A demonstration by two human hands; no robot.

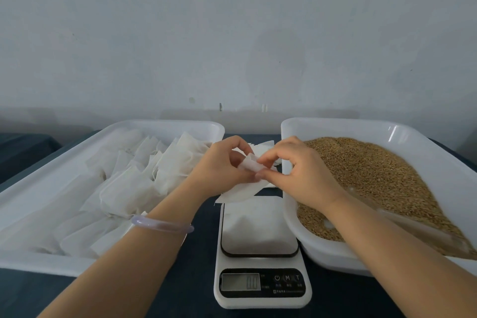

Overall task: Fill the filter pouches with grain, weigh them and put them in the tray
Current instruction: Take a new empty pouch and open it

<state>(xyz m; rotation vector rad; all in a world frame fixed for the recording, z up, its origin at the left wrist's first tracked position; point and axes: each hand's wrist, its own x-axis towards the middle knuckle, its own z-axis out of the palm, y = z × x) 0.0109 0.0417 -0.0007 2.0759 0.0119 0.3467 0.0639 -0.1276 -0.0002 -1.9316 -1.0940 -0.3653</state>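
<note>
Both hands meet above the far end of the scale and pinch one white filter pouch (pixel 251 162). My left hand (pixel 222 165) holds its left side, my right hand (pixel 296 170) its right side. More flat empty pouches (pixel 240 195) lie under the hands between the trays. A white tray (pixel 51 188) on the left holds several filled pouches (pixel 129 188). Brown grain (pixel 374 175) fills a white tray (pixel 335 255) on the right. The white digital scale (pixel 260 266) sits in the middle, its plate (pixel 258 230) bare.
A clear scoop (pixel 418 227) lies in the grain near my right forearm. The table has a dark blue cloth (pixel 191 279). A pale wall stands right behind the trays. My left wrist wears a pale bangle (pixel 162 224).
</note>
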